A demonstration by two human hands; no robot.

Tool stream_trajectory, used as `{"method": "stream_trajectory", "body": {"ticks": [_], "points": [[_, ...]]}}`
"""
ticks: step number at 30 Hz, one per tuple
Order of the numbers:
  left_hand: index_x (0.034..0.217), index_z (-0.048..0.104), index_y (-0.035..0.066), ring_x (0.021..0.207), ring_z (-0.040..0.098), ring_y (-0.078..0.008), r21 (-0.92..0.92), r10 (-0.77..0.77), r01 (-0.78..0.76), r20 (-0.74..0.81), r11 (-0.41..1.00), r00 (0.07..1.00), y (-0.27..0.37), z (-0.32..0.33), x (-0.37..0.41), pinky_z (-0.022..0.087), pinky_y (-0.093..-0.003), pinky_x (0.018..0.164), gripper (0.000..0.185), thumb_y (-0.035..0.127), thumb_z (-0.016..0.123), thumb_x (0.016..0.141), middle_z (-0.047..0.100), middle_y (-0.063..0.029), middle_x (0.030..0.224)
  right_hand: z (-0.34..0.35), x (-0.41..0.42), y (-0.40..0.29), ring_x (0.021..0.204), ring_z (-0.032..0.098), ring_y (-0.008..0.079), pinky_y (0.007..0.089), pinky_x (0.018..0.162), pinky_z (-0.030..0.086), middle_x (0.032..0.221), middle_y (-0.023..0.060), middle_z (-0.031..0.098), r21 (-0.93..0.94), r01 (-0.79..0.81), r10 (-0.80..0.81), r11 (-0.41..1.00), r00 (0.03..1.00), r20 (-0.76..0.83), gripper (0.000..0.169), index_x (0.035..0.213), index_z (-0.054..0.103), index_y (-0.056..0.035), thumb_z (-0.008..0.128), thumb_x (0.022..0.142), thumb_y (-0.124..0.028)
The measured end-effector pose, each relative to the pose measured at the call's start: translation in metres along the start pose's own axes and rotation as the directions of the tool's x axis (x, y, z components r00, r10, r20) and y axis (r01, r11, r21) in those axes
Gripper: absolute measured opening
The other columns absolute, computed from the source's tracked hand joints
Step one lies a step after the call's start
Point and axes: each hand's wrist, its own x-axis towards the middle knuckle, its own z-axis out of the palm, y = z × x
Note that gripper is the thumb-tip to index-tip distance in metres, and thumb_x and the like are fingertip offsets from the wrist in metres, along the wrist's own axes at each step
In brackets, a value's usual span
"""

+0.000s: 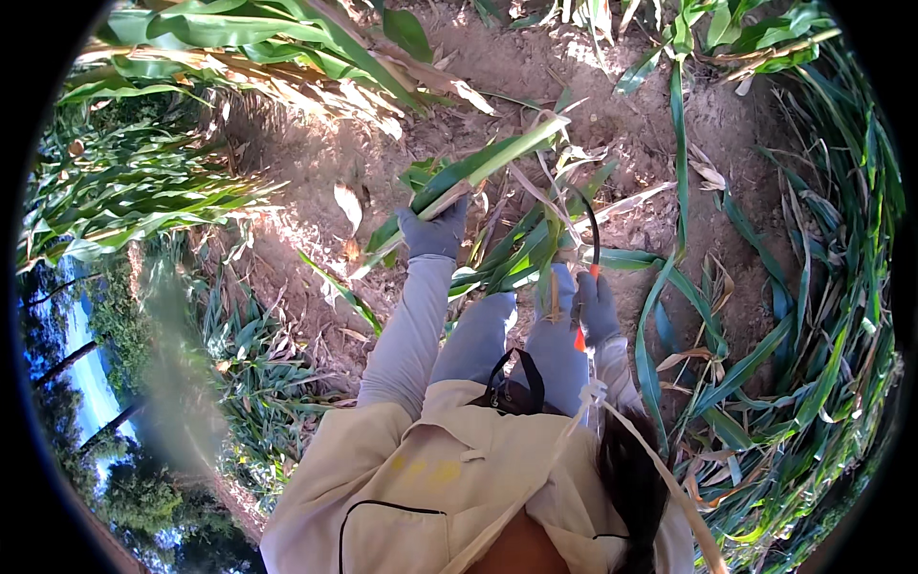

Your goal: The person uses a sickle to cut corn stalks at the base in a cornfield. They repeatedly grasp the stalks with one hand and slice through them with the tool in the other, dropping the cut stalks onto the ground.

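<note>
My left hand [437, 228], in a grey glove, grips a bundle of cut corn stalks and leaves [488, 163] in front of my legs. The bundle slants up and to the right, with pale stalk ends showing. My right hand [597, 308], also gloved, is closed around the orange and dark handle of a sickle [594, 233]. Its thin dark blade curves up and left beside dry and green leaves; the tip is hard to make out among them. Green corn leaves [516, 255] lie on the ground between my hands, just before my knees.
Standing corn plants [258, 43] rise at the upper left, and more corn foliage [825, 287] lines the right side. Bare brown soil [308, 154] with scattered dry husks lies between. A long green leaf [678, 158] hangs near my right hand. Trees [136, 495] stand at the far left.
</note>
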Motion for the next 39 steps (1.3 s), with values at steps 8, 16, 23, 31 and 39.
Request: {"method": "stream_trajectory", "body": {"ticks": [8, 16, 23, 31, 39], "points": [[0.124, 0.041, -0.005, 0.107, 0.052, -0.0393, -0.078, 0.084, -0.108, -0.260, 0.991, 0.962, 0.133, -0.135, -0.033, 0.051, -0.0495, 0.085, 0.081, 0.065, 0.039, 0.084, 0.049, -0.0240, 0.122, 0.049, -0.055, -0.024, 0.046, 0.046, 0.0111, 0.0281, 0.036, 0.040, 0.063, 0.0033, 0.047, -0.288, -0.004, 0.072, 0.958, 0.971, 0.226, 0.036, 0.102, 0.052, -0.0041, 0.049, 0.090, -0.038], [0.121, 0.038, 0.002, 0.097, 0.052, -0.0281, 0.396, -0.162, 0.308, -0.360, 0.865, 0.919, 0.120, -0.152, -0.060, 0.049, -0.0486, 0.086, 0.052, 0.038, 0.055, 0.088, 0.046, -0.0147, 0.115, 0.060, -0.056, -0.020, 0.043, 0.038, 0.0105, 0.0263, 0.039, 0.032, 0.061, 0.0005, 0.042, -0.315, -0.149, 0.221, 0.937, 0.953, 0.206, 0.028, 0.092, 0.048, -0.0108, 0.052, 0.086, -0.038], [0.097, 0.050, 0.008, 0.079, 0.057, -0.0233, 0.701, -0.278, 0.385, -0.268, 0.601, 0.922, 0.063, -0.107, -0.060, 0.053, -0.0420, 0.075, 0.021, 0.027, 0.056, 0.089, 0.056, -0.0080, 0.086, 0.020, -0.064, -0.022, 0.043, 0.041, 0.0134, 0.0313, 0.037, 0.035, 0.060, 0.0023, 0.042, -0.254, -0.245, 0.281, 0.936, 0.953, 0.114, 0.031, 0.096, 0.045, -0.0092, 0.052, 0.086, -0.038], [0.087, 0.056, 0.007, 0.065, 0.056, -0.0165, 0.956, -0.283, 0.169, -0.098, 0.239, 0.954, 0.052, -0.064, -0.065, 0.050, -0.0320, 0.065, 0.019, 0.026, 0.059, 0.086, 0.055, -0.0036, 0.073, 0.028, 0.018, -0.005, 0.043, 0.042, 0.0172, 0.0348, 0.037, 0.037, 0.066, 0.0045, 0.044, 0.120, -0.365, 0.329, 0.923, 0.912, 0.243, 0.026, 0.101, 0.041, -0.0101, 0.053, 0.087, -0.028], [0.091, 0.056, 0.002, 0.090, 0.057, -0.0289, 0.210, -0.748, -0.786, 0.240, -0.582, 0.618, -0.046, -0.044, -0.022, 0.043, -0.0393, 0.080, 0.027, 0.027, 0.056, 0.080, 0.058, -0.0171, 0.096, 0.019, 0.085, 0.027, 0.047, 0.049, 0.0172, 0.0329, 0.039, 0.042, 0.072, 0.0061, 0.051, -0.116, -0.398, 0.413, 0.910, 0.890, 0.191, 0.029, 0.112, 0.043, -0.0098, 0.053, 0.089, -0.025]]}}
